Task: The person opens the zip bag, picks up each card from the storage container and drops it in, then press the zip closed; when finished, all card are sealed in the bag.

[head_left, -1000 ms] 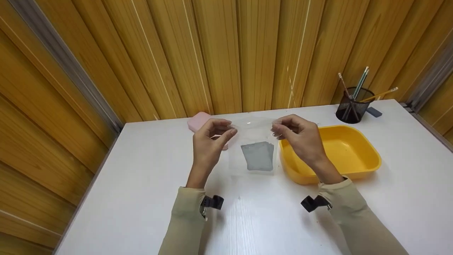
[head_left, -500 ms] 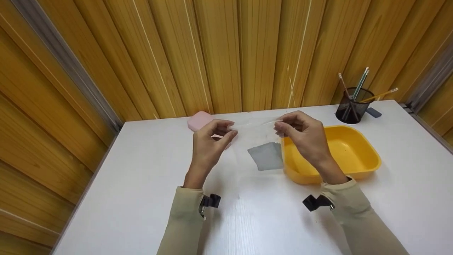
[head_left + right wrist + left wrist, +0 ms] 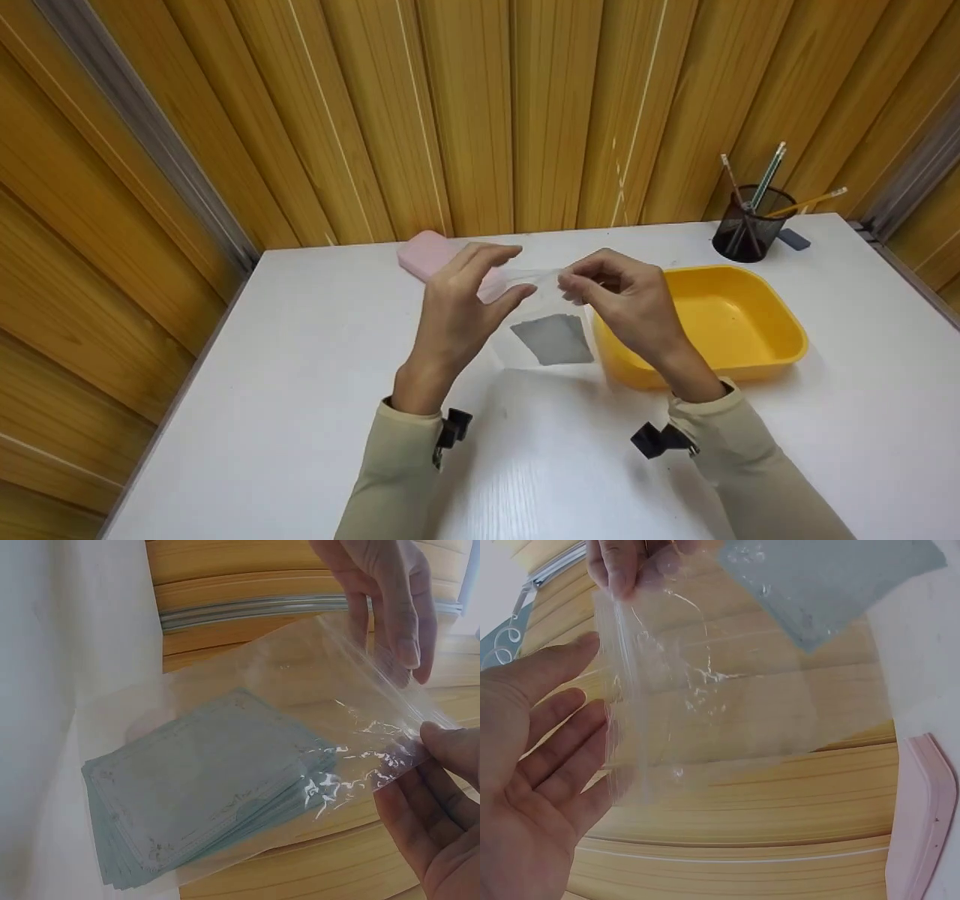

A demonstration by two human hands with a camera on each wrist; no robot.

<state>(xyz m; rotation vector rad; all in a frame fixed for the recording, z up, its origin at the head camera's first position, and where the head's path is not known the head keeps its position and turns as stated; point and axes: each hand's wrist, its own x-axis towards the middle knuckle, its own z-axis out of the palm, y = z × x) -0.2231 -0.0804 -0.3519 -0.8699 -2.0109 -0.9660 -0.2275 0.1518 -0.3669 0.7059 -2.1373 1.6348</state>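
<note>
A clear zip bag (image 3: 534, 301) hangs over the white table, its zip edge uppermost. Inside lies a stack of grey-green cards (image 3: 555, 341); the right wrist view shows a printed border on the front card (image 3: 210, 772). My right hand (image 3: 626, 304) pinches the bag's top edge between thumb and fingers, near its right end. My left hand (image 3: 457, 315) has thumb and fingers spread apart at the other end of that edge. In the left wrist view, the left fingers (image 3: 574, 742) extend beside the zip strip without gripping it.
A yellow plastic tub (image 3: 799, 346) stands right of the bag, partly behind my right hand. At the back are a pink case (image 3: 426, 252), a black mesh cup (image 3: 752, 238) with several pencils, and a dark eraser (image 3: 794, 239). A wood-patterned wall (image 3: 480, 120) closes the far side.
My left hand has let go of the bag's left end, spread its fingers and moved right. The right hand keeps its pinch and has shifted slightly left.
</note>
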